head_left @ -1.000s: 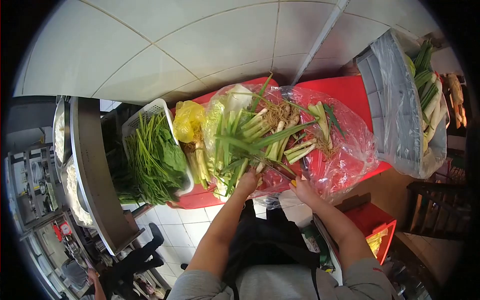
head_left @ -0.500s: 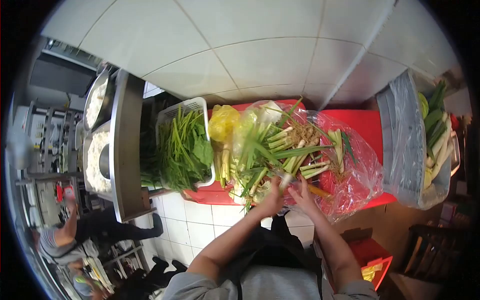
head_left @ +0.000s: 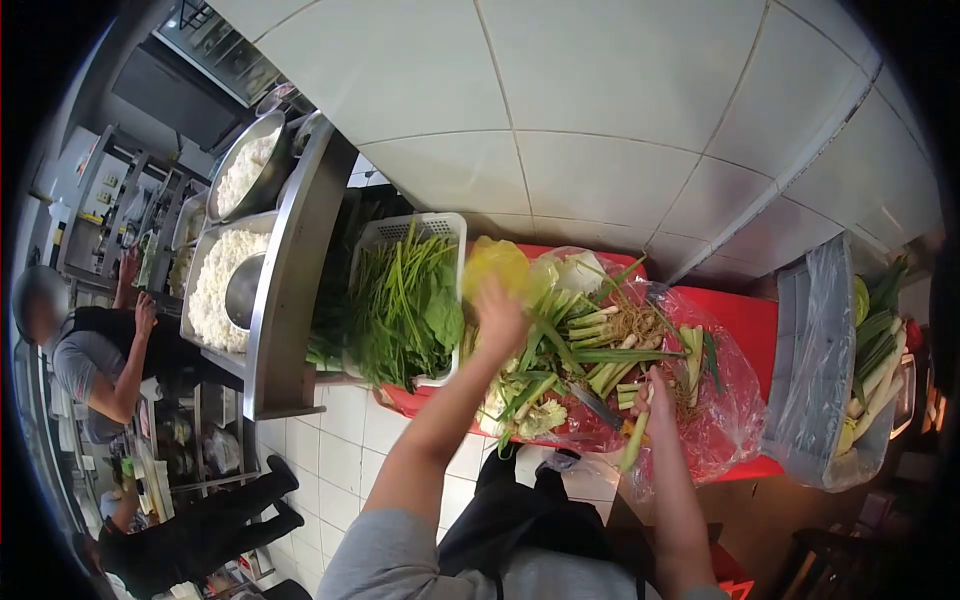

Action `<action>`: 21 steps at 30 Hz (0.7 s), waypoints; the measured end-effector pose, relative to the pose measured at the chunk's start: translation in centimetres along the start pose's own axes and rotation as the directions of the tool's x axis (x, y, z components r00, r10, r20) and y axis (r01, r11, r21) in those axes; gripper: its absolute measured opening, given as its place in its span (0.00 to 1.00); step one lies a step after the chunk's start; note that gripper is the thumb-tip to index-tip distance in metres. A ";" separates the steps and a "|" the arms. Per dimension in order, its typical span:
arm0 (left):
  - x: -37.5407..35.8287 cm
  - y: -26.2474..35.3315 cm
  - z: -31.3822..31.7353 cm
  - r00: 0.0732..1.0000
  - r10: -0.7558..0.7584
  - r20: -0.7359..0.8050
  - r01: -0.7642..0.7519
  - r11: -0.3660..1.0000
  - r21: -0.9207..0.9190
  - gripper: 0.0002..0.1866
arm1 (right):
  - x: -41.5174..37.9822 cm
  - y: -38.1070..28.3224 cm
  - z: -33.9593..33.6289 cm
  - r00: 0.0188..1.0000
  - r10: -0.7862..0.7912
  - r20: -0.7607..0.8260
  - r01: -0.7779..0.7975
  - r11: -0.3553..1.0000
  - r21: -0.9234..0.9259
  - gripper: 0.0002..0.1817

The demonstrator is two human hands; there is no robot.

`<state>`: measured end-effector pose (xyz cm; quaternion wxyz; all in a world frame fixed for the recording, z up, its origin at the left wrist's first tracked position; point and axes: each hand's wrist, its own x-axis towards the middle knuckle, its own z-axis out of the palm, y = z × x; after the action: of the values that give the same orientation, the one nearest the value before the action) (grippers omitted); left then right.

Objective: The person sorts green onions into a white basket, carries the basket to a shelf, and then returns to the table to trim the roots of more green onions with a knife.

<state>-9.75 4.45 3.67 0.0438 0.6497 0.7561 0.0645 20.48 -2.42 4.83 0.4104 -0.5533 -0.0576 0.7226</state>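
My right hand [head_left: 657,408] is closed round a trimmed leek stalk [head_left: 634,446], whose pale green end points down toward me. Just left of that hand a dark knife blade [head_left: 598,406] lies angled over the vegetables; its handle is hidden. My left hand [head_left: 502,318] reaches over the yellow plastic bag [head_left: 495,264], its fingers smeared by motion, so I cannot see whether they grip it. Between the hands spreads a pile of leeks [head_left: 607,372] with green leaves and stringy roots [head_left: 630,322], partly on a clear plastic sheet [head_left: 730,420].
A white basket [head_left: 462,235] of leafy greens [head_left: 405,300] stands left on the red table [head_left: 735,312]. A grey lined crate [head_left: 808,360] with vegetables is at the right. Beyond the steel counter [head_left: 290,270] with rice-like food [head_left: 225,290], a co-worker [head_left: 95,365] stands.
My left hand has moved away from the right, up and left to the yellow bag. My right hand now holds the leek stalk nearer me. The view has shifted and turned.
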 end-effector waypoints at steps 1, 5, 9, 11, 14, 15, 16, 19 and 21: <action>1.7 -2.9 1.9 0.997 -0.023 -0.071 0.025 0.999 0.027 0.25 | -0.5 -0.2 0.0 1.000 0.011 -0.017 -0.012 0.996 -0.083 0.13; 7.1 -5.6 -2.0 0.995 0.089 -0.047 -0.098 0.742 -0.664 0.23 | -1.0 1.6 -0.7 1.000 -0.018 -0.023 0.011 0.962 -0.272 0.13; 3.8 -1.4 -16.0 0.997 0.033 0.075 0.078 -0.099 -0.992 0.14 | -0.4 3.0 1.4 0.976 -0.157 0.149 0.204 0.902 -0.381 0.24; 1.8 -1.1 -18.0 0.994 0.058 0.090 0.105 -0.374 -0.922 0.21 | -1.2 1.2 5.9 0.959 -0.195 0.207 0.258 0.902 -0.347 0.32; -0.6 -1.1 -17.4 0.994 0.049 0.098 0.109 -0.537 -0.837 0.28 | -1.0 0.9 11.5 0.869 -0.344 0.357 0.407 0.906 -0.118 0.31; -1.3 -1.3 -16.6 0.994 0.035 0.107 0.108 -0.570 -0.815 0.30 | -0.7 0.9 12.5 0.830 -0.370 0.416 0.434 0.899 -0.066 0.29; -1.9 -1.8 -15.7 0.993 0.012 0.118 0.106 -0.539 -0.836 0.32 | -0.6 0.5 12.8 0.818 -0.288 0.499 0.394 0.911 -0.121 0.26; -2.7 -5.3 -13.1 0.988 -0.083 0.133 0.075 -0.496 -0.865 0.34 | -1.8 -2.0 11.7 0.886 -0.308 0.347 0.430 0.828 -0.361 0.15; -3.4 -8.1 -12.2 0.980 -0.146 0.138 0.055 -0.468 -0.882 0.33 | -1.6 -3.9 8.4 0.871 -0.457 0.179 0.489 0.776 -0.399 0.08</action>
<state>-19.01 -0.65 14.39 0.5615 0.2220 0.3993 0.6899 15.56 2.21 11.36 0.4433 -0.5712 -0.3681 0.5845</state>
